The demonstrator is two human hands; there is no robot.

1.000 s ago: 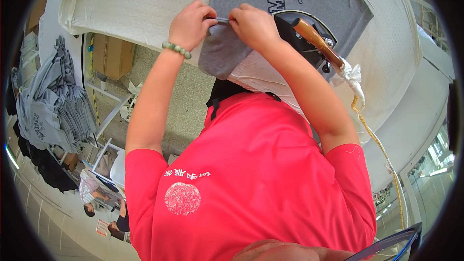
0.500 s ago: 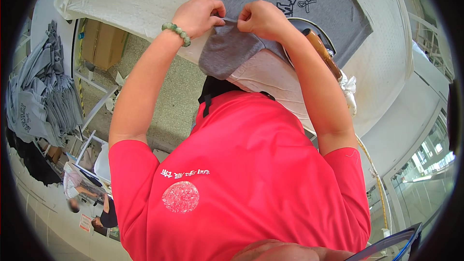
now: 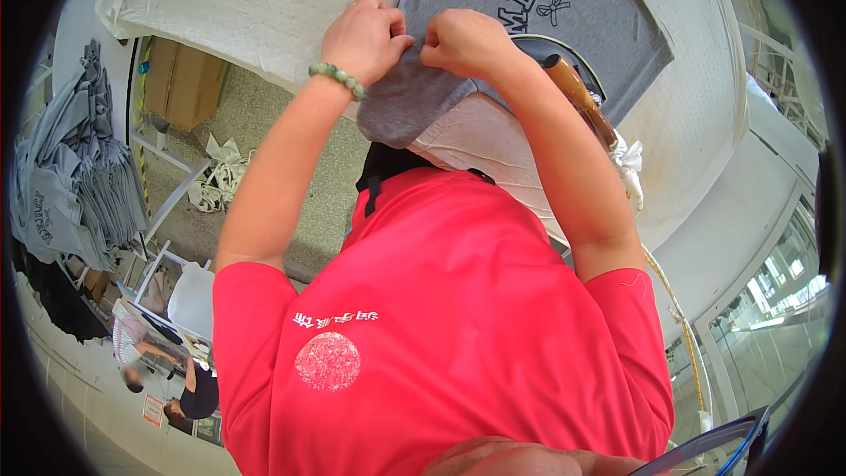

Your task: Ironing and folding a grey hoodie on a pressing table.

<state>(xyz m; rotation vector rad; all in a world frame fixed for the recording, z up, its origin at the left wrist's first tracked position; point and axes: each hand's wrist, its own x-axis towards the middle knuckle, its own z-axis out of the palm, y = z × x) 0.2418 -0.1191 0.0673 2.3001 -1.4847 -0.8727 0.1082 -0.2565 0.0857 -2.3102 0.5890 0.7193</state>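
A grey garment (image 3: 612, 35) with dark lettering and a small bow print lies across the white padded table. My left hand (image 3: 364, 35), with a green bead bracelet (image 3: 336, 78) at its wrist, pinches the garment's left edge between thumb and fingers. Just to its right, my right hand (image 3: 465, 40) is closed on the same cloth, its fingertips partly hidden. Part of the garment hangs toward me below both hands. Beside my right forearm an iron with a brown handle (image 3: 577, 97) rests on the garment, partly covered by the arm.
The white padded table (image 3: 220, 9) spreads on both sides. Many grey garments (image 3: 75, 167) hang on a rack at the left. Under the table stands a cardboard box (image 3: 183, 84), with white cloth (image 3: 220, 176) near it. A yellowish cord (image 3: 679, 317) runs down at right. Two people are at lower left.
My left hand has moved a little right and down, and the gap between my hands is smaller. The iron stays on the garment.
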